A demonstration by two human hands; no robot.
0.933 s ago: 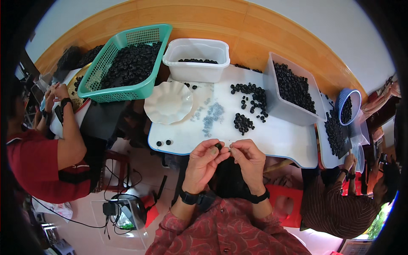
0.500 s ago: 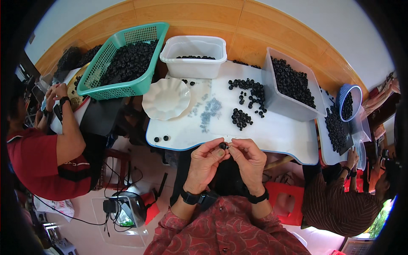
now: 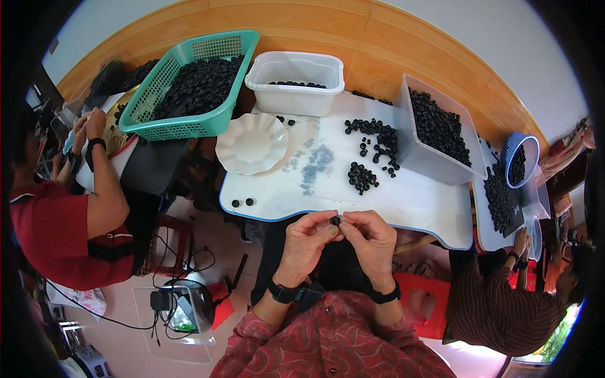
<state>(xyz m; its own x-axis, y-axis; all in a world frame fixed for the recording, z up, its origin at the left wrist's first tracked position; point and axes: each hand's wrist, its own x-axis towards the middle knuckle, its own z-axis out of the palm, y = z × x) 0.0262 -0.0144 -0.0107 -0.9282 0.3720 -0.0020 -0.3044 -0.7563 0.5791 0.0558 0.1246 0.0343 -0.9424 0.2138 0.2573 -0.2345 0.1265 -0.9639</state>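
My left hand (image 3: 307, 241) and my right hand (image 3: 372, 240) meet at their fingertips just below the near edge of the white table (image 3: 416, 205). Between the thumbs and fingers of both sits one small black ring (image 3: 335, 221). On the table beyond them lie loose black rings (image 3: 362, 177) in a small heap, with more scattered further back (image 3: 378, 133). A patch of tiny grey parts (image 3: 313, 165) lies in the middle of the table. Two black rings (image 3: 242, 202) rest near the table's left front corner.
A white scalloped plate (image 3: 251, 143), a green basket (image 3: 189, 85) full of black rings, a white tub (image 3: 296, 75) and a clear bin (image 3: 435, 129) of rings stand on the table. A person in red (image 3: 60, 220) works at left, another in stripes (image 3: 504, 302) at right.
Both hands have stayed joined on the small black ring, fingers shifting only slightly. The view has drifted a little.
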